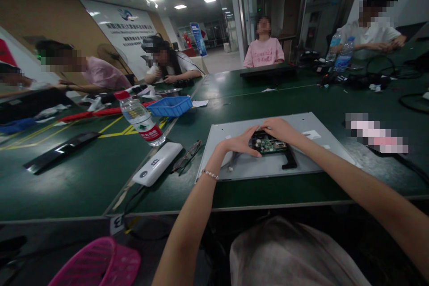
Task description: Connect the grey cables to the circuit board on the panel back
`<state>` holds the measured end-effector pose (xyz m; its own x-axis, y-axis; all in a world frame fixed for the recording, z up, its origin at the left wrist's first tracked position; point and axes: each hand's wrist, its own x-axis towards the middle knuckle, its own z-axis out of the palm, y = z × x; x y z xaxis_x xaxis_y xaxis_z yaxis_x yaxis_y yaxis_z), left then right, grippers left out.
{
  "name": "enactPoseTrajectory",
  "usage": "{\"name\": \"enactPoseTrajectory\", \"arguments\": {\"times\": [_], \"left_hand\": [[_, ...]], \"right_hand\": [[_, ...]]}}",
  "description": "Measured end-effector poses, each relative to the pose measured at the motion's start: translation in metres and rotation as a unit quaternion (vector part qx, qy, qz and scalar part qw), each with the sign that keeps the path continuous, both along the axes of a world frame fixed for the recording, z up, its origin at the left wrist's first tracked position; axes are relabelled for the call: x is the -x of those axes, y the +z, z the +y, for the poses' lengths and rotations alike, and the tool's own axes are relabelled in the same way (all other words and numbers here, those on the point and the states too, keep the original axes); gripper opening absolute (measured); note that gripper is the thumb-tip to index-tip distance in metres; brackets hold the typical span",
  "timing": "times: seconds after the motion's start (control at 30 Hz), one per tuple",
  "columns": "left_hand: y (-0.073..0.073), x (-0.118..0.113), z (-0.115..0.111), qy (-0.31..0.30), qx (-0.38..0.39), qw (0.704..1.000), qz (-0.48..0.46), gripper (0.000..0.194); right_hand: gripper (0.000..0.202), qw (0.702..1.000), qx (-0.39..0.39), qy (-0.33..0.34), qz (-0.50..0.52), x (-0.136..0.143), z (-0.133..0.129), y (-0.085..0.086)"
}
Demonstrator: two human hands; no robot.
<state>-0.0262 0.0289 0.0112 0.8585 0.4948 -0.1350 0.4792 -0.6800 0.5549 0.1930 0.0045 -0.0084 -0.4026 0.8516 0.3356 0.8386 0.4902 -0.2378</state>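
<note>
Greyish cloth point(291, 254) lies nearest, below the worktop point(187, 187), where a grey panel point(217, 132) carries a black-framed circuit board point(266, 145). The left hand point(240, 142) has thumb and fingers apart at the board's left side; the right hand point(277, 128) curves over its far edge, finger closure unclear.

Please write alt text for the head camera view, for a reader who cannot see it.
A person's left hand and right hand are at a black frame with a green circuit board, on a grey panel lying on a dark green table. Left of the panel are a white device and a red-capped bottle; other people are around the table.
</note>
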Motion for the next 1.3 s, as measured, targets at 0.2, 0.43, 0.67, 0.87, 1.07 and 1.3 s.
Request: {"name": "enactPoseTrajectory", "arguments": {"times": [0.2,0.43,0.67,0.87,1.07,1.3], "left_hand": [[-0.003,0.0,0.002,-0.008,-0.002,1.0,-0.004,0.123],[0.0,0.0,-0.001,-0.006,0.0,1.0,-0.005,0.124],[0.012,-0.006,-0.014,-0.028,-0.063,0.997,-0.031,0.122],[0.014,-0.026,-0.032,-0.093,-0.108,0.987,-0.07,0.081],[0.011,-0.034,-0.038,-0.096,-0.118,0.983,-0.099,0.065],[0.012,-0.037,-0.041,-0.128,-0.118,0.979,-0.109,0.05]], "right_hand": [[0.024,0.999,0.023,0.039,-0.008,0.002,-0.002,0.004],[0.03,0.999,0.038,0.037,0.004,-0.007,-0.006,0.014],[0.032,0.994,0.097,-0.048,0.005,-0.064,-0.027,0.036],[0.039,0.966,0.212,-0.122,0.08,-0.12,-0.044,0.011],[0.037,0.944,0.273,-0.111,0.15,-0.13,-0.049,-0.001],[0.031,0.95,0.252,-0.104,0.154,-0.123,-0.054,0.0]]}}
